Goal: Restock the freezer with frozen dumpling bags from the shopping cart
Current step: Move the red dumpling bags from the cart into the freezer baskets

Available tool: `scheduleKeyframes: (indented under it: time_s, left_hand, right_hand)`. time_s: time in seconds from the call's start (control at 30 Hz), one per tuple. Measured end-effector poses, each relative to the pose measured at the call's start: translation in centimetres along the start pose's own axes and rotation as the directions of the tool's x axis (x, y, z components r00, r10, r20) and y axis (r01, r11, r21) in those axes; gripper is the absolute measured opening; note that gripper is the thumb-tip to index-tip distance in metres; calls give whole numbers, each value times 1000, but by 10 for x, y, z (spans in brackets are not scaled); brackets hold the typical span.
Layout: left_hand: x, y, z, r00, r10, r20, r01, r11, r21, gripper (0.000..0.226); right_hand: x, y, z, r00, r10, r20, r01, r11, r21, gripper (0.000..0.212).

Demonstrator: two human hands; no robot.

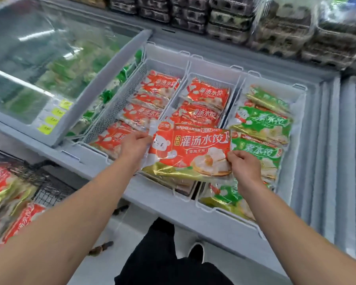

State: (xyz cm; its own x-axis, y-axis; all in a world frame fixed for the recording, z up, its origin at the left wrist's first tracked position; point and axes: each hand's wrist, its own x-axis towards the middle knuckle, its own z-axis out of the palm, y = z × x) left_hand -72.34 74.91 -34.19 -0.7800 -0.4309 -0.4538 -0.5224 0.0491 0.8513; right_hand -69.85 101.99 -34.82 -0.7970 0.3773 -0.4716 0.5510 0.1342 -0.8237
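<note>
Both hands are holding one red dumpling bag (190,152) level over the near end of the middle wire basket (211,79) of the open chest freezer (193,210). The left hand (135,148) is gripping its left edge, fingers curled round the clear seam, and the right hand (244,166) is pinching its lower right corner. To do this well, I judge the bag should be going down flat, label up, onto the red bags (201,116) of the same kind already lying there, not drifting onto the green dumpling bags (261,122) in the basket to the right. The basket dividers are standing close on either side, so the corners could be catching. More red bags are waiting in the shopping cart (49,190) at lower left; the slid-back glass lid (49,64) and stacked egg cartons (234,21) are lying well clear
</note>
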Motion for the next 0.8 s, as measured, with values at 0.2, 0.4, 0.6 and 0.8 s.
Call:
scheduleKeyframes:
  time_s: [0.2, 0.4, 0.6, 0.8]
  left_hand:
    - [106, 38, 46, 995, -28, 96, 13, 988, 154, 24]
    - [214, 62, 92, 986, -60, 154, 6, 945, 326, 7]
    - [297, 59, 140, 981, -88, 173, 13, 919, 394, 8]
    - [339, 51, 182, 986, -65, 156, -11, 896, 444, 10]
  right_hand:
    - [76, -23, 47, 989, 103, -105, -108, 993, -44, 18]
    - [155, -52, 98, 965, 152, -213, -183, 974, -133, 12]
    - [230, -65, 129, 951, 170, -259, -237, 937, -257, 20]
    - [284, -60, 146, 940, 173, -293, -282, 878, -387, 25]
